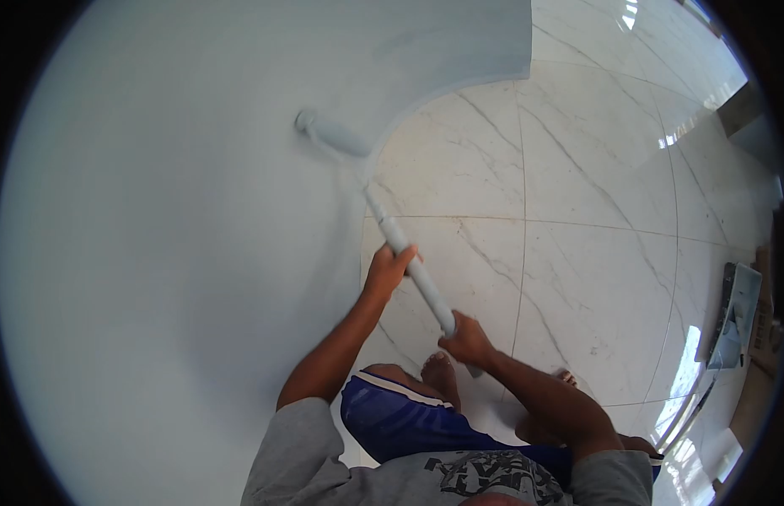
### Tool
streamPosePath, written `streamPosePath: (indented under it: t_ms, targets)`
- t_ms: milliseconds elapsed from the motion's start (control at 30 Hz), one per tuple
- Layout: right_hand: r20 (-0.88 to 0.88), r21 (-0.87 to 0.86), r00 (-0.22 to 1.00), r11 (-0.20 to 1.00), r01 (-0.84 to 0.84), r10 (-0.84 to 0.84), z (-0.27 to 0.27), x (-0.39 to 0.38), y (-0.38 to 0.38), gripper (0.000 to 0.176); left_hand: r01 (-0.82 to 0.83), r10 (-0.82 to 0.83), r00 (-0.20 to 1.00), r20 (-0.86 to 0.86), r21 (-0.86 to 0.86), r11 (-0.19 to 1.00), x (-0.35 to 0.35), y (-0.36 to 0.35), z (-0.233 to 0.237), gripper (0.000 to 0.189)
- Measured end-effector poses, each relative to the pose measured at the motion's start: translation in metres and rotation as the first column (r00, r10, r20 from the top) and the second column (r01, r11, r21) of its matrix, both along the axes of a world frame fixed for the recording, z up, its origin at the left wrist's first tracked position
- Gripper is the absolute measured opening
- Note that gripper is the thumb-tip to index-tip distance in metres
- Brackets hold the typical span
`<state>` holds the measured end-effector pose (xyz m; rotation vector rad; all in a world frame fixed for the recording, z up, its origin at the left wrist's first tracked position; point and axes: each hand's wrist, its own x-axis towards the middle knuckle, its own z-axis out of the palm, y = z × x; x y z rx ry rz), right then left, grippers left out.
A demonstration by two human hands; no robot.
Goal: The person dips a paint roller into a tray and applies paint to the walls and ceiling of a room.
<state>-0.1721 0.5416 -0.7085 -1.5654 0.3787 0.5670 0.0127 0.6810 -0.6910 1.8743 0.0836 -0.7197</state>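
Note:
A paint roller (337,137) on a long pale pole lies against the light blue-grey wall (181,211), close to the wall's bottom edge. Around the upper part of the pole my left hand (389,270) is closed. Lower down, nearer my body, my right hand (468,339) grips the same pole, whose end shows just below it. The pole slants from the roller at upper left down toward my legs. The roller's sleeve looks coated in the same blue-grey colour as the wall.
White marbled floor tiles (594,177) stretch to the right of the wall. A paint tray (735,316) with blue-grey paint sits at the far right, with pole-like sticks (687,413) below it. The wall ends at a corner (529,72) near the top. My bare feet stand beneath me.

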Motion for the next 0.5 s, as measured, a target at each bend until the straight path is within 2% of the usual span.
streamPosePath:
  t_ms: [100,167,200,233,300,367,433,500]
  targets:
    - [0.080,-0.075,0.993,0.994,-0.078,0.084,-0.011,-0.056,0.023,0.036,-0.010,0.010,0.999,-0.051,-0.007,1.000,-0.060,0.040,0.006,0.024]
    - [-0.022,0.123,0.998,0.991,-0.059,0.062,0.014,-0.072,0.022,0.040,0.009,-0.012,0.998,-0.065,-0.039,0.999,-0.081,0.048,0.011,0.024]
    - [-0.021,0.116,0.998,0.992,-0.058,0.061,0.023,-0.067,0.019,0.040,-0.051,0.046,0.996,-0.081,-0.061,0.997,-0.086,0.046,0.018,0.023]
    - [-0.092,0.101,0.993,0.993,-0.068,0.078,0.031,-0.062,0.017,0.040,-0.116,0.107,0.989,-0.102,-0.079,0.990,-0.091,0.046,0.021,0.023]
    - [-0.161,0.084,0.982,0.993,-0.086,0.099,0.026,-0.051,0.013,0.039,-0.075,0.073,0.996,-0.047,-0.057,0.996,-0.070,0.038,0.010,0.022]
    - [0.044,-0.068,0.998,0.997,-0.043,0.046,0.001,-0.030,0.012,0.038,-0.023,0.024,0.999,0.036,-0.025,0.999,-0.032,0.019,0.000,0.022]
    - [0.140,-0.102,0.989,0.993,0.054,-0.040,0.000,0.009,0.001,0.032,0.002,0.000,0.997,0.078,-0.026,1.000,0.016,-0.013,-0.001,0.024]
    - [-0.068,0.039,0.989,0.990,0.134,-0.132,0.024,0.049,-0.017,0.028,0.059,-0.057,0.993,0.100,-0.014,0.998,0.057,-0.048,0.003,0.026]
